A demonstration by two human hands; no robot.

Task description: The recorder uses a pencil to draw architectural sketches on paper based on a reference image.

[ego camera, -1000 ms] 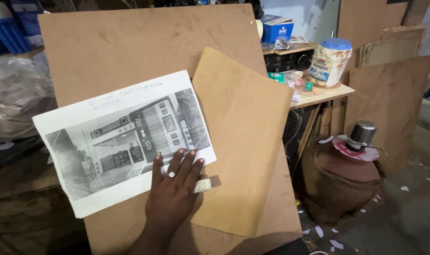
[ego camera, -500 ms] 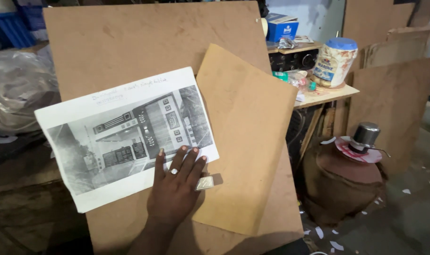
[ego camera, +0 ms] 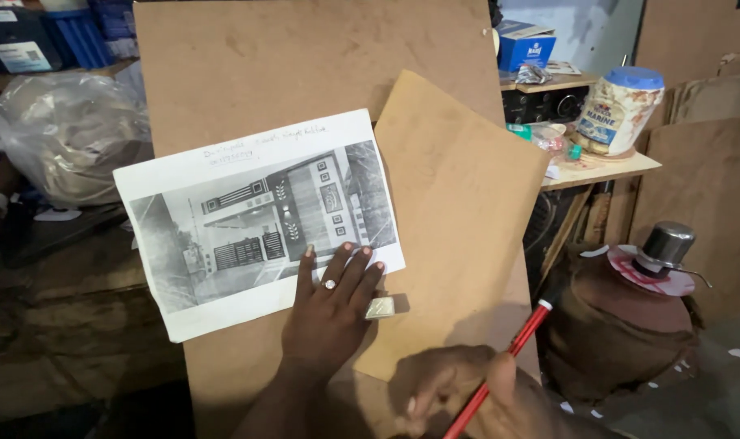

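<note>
My left hand (ego camera: 329, 313) lies flat with spread fingers on the lower right corner of a printed sheet (ego camera: 248, 219) that shows a black-and-white picture of a building front. The sheet rests on a large brown board (ego camera: 305, 73). A smaller tan board (ego camera: 459, 203) leans over the big one, to the right of the sheet. My right hand (ego camera: 459, 394) is at the bottom edge, closed around a red pencil (ego camera: 508, 358) that points up and to the right. A small silvery object (ego camera: 380, 307) sits by my left thumb.
A clear plastic bag (ego camera: 61, 138) bulges at the left. At the right, a wooden shelf (ego camera: 602, 171) carries a blue-lidded jar (ego camera: 618, 110) and a blue box (ego camera: 524, 45). A brown clay pot with a metal cup on its lid (ego camera: 638, 301) stands on the floor.
My right hand has come into view at the bottom with the red pencil. My left hand stays pressed on the sheet's corner. The view has shifted slightly.
</note>
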